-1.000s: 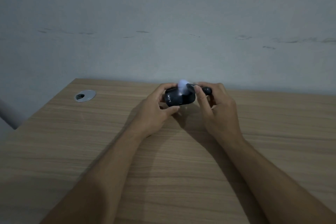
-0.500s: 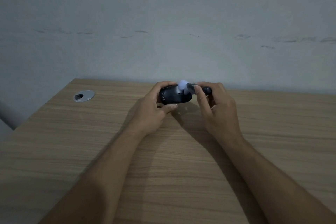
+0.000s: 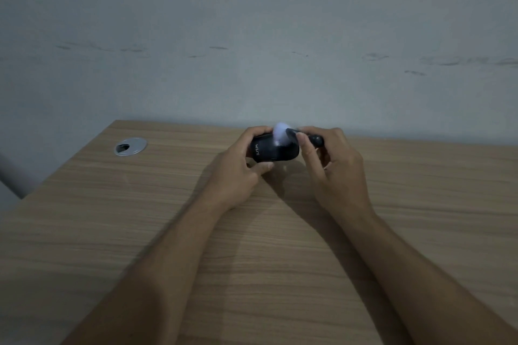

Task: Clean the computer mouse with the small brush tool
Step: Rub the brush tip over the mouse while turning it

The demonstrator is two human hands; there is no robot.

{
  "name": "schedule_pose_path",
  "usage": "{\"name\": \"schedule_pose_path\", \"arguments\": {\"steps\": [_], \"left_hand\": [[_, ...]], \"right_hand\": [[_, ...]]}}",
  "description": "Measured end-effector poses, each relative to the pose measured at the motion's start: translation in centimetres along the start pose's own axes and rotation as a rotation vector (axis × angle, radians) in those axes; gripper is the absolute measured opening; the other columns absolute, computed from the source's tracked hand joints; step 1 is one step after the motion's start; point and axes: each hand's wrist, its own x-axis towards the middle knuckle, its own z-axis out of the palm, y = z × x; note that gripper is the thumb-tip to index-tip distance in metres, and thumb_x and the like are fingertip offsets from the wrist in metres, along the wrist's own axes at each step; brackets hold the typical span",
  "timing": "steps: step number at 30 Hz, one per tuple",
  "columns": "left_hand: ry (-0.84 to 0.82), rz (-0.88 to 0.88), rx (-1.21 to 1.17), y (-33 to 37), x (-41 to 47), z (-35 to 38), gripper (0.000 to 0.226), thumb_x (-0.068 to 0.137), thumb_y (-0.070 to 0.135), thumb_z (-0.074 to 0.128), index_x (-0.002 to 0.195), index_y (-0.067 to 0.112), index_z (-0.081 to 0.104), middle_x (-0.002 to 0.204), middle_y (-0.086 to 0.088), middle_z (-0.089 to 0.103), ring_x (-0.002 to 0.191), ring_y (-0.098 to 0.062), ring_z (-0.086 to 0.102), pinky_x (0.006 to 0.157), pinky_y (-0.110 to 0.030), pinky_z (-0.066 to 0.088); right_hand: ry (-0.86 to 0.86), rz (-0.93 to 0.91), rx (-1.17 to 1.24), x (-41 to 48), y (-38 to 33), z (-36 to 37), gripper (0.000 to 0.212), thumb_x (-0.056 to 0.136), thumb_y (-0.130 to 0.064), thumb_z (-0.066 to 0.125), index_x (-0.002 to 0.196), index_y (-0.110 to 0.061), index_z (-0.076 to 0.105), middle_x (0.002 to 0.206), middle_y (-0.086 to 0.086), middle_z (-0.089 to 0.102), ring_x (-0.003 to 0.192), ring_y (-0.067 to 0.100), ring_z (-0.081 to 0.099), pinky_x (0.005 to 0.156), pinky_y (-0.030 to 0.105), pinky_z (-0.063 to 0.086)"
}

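Observation:
A black computer mouse [image 3: 273, 152] with pale lettering is held just above the wooden desk [image 3: 140, 218], near its far edge. My left hand [image 3: 238, 173] grips it from the left, fingers over the top and thumb under it. My right hand [image 3: 333, 165] pinches a small brush with a dark handle [image 3: 315, 139]. Its white bristle tuft [image 3: 281, 131] rests on the top of the mouse and looks blurred.
A round metal cable grommet [image 3: 130, 146] sits in the desk at the far left. A grey wall [image 3: 252, 36] rises right behind the desk's far edge. The desk's left edge runs diagonally toward me.
The mouse has turned slightly in my left hand, and the white bristles have shifted along its top. Both hands stay in the same spot above the desk.

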Motion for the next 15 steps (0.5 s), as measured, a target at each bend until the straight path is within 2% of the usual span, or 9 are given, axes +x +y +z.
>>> {"name": "schedule_pose_path", "arguments": {"steps": [2,4,5,7,10,13,15], "left_hand": [[0.006,-0.017,-0.022,0.1,0.0,-0.2,0.079,0.085,-0.02,0.064,0.144,0.032,0.061,0.137,0.007,0.074,0.122,-0.012,0.072,0.099,-0.028,0.061],[0.003,-0.022,-0.054,0.1,0.0,-0.4,0.088,0.081,-0.026,0.056,0.145,0.034,0.062,0.141,0.006,0.072,0.125,-0.012,0.072,0.098,-0.029,0.064],[0.004,-0.024,-0.074,0.0,0.1,-0.4,0.088,0.083,-0.026,0.057,0.145,0.036,0.062,0.143,0.005,0.071,0.124,-0.013,0.073,0.098,-0.032,0.065],[0.017,-0.007,-0.106,-0.1,0.2,-0.3,0.078,0.089,-0.017,0.068,0.146,0.035,0.062,0.143,0.006,0.072,0.123,-0.016,0.074,0.101,-0.037,0.064],[0.033,-0.003,-0.136,-0.4,0.3,-0.2,0.069,0.091,-0.004,0.082,0.149,0.028,0.06,0.144,0.008,0.072,0.129,-0.017,0.071,0.106,-0.035,0.058],[0.017,0.006,-0.113,-0.4,0.3,-0.2,0.067,0.092,-0.001,0.084,0.149,0.025,0.059,0.144,0.009,0.071,0.13,-0.012,0.068,0.104,-0.028,0.054],[-0.004,0.014,-0.09,-0.3,0.3,-0.1,0.068,0.091,0.002,0.085,0.148,0.031,0.06,0.142,0.012,0.072,0.131,-0.014,0.068,0.108,-0.036,0.056]], "right_hand": [[-0.075,-0.078,0.025,-0.2,-0.8,0.4,0.023,0.108,-0.029,0.069,0.123,-0.015,0.079,0.101,-0.001,0.068,0.072,0.009,0.061,0.074,0.009,0.042],[-0.125,-0.141,0.02,-0.5,-1.1,0.7,0.018,0.108,-0.026,0.069,0.115,-0.013,0.079,0.097,-0.005,0.063,0.073,-0.003,0.056,0.074,0.008,0.039],[-0.132,-0.151,0.012,-0.6,-1.0,0.8,0.015,0.108,-0.024,0.07,0.111,-0.012,0.078,0.095,-0.007,0.061,0.075,-0.006,0.053,0.074,0.008,0.038],[-0.098,-0.102,-0.005,-0.5,-0.5,0.8,0.016,0.108,-0.024,0.069,0.105,-0.011,0.078,0.091,-0.007,0.062,0.074,-0.003,0.051,0.073,0.008,0.038],[0.024,0.041,-0.035,0.0,0.8,0.3,0.023,0.109,-0.031,0.066,0.101,-0.012,0.077,0.088,-0.003,0.065,0.071,0.003,0.052,0.071,0.006,0.037],[0.081,0.148,-0.065,0.4,1.7,-0.3,0.025,0.11,-0.036,0.064,0.109,-0.017,0.079,0.094,0.0,0.071,0.078,-0.007,0.059,0.072,0.005,0.038],[0.082,0.152,-0.049,0.5,1.5,-0.6,0.023,0.11,-0.036,0.065,0.116,-0.019,0.08,0.099,-0.002,0.072,0.081,-0.005,0.062,0.072,0.005,0.04]]}}
